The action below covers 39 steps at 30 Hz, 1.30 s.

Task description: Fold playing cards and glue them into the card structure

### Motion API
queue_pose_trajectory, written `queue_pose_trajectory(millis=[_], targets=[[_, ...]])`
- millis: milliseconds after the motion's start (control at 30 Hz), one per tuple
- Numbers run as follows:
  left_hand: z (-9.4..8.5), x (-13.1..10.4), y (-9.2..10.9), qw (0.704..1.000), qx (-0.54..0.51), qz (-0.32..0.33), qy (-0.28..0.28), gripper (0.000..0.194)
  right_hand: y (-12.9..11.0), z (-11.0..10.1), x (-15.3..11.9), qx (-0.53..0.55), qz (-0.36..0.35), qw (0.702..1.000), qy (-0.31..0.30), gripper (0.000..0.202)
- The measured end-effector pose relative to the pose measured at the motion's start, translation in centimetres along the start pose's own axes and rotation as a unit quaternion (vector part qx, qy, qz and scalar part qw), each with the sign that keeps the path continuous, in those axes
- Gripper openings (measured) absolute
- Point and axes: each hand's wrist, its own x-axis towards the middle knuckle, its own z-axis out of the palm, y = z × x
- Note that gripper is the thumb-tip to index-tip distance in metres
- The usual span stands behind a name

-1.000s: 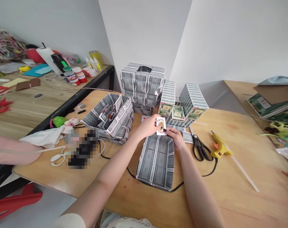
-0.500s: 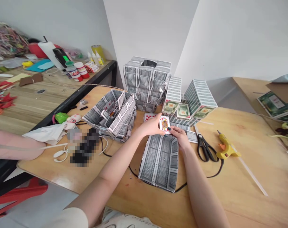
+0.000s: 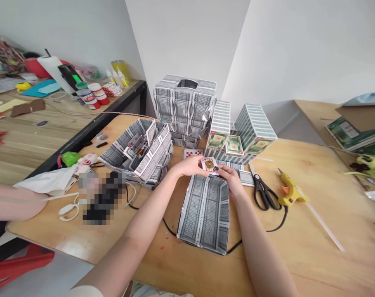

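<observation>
A face card (image 3: 209,165) is held between my two hands, above the far edge of a tray-like piece (image 3: 204,210) made of grey-patterned cards. My left hand (image 3: 192,166) grips the card's left side, thumb below it. The fingers of my right hand (image 3: 229,175) pinch its right side. Red-pip cards (image 3: 192,153) lie just behind my left hand. More grey-backed cards (image 3: 246,177) lie behind and right of my right hand. An open basket (image 3: 165,152) of folded cards, with loose cards inside, stands to the left.
Behind stand a tall card-covered box (image 3: 184,107) and stacked card packs (image 3: 258,123). Black scissors (image 3: 263,194) and a yellow glue gun (image 3: 291,192) lie at the right, with a cord running under the tray-like piece. Bottles (image 3: 90,99) crowd the left side table (image 3: 94,123).
The card has tilted back and flatter between my hands. The whole view has shifted slightly, so most things sit a little further left.
</observation>
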Motion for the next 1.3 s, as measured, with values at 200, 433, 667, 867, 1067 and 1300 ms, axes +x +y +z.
queue_pose_trajectory(millis=[200, 433, 667, 867, 1067, 1300], targets=[[0.3, 0.5, -1.4, 0.986, -0.163, 0.001, -0.043, 0.059, 0.2, 0.2, 0.0, -0.009, -0.01, 1.0, 0.008, 0.027], [0.5, 0.3, -1.7, 0.979, -0.204, -0.004, -0.025, 0.051, 0.4, 0.3, -0.2, -0.004, -0.027, 1.0, 0.007, 0.022], [0.3, 0.0, -1.9, 0.963, -0.266, -0.036, 0.014, 0.049, 0.6, 0.1, -0.1, -0.022, -0.026, 0.999, 0.013, 0.024], [1.1, 0.1, -2.2, 0.935, -0.327, 0.016, 0.132, 0.052, 0.6, 0.4, -0.1, -0.053, -0.056, 0.997, 0.014, 0.034], [1.6, -0.2, -1.7, 0.918, -0.346, -0.017, 0.191, 0.039, 0.4, 0.7, -0.3, -0.041, -0.062, 0.997, 0.0, 0.028], [1.7, -0.3, -2.3, 0.935, -0.195, 0.061, 0.291, 0.029, 1.1, 0.4, 0.1, -0.008, -0.044, 0.997, 0.066, 0.03]])
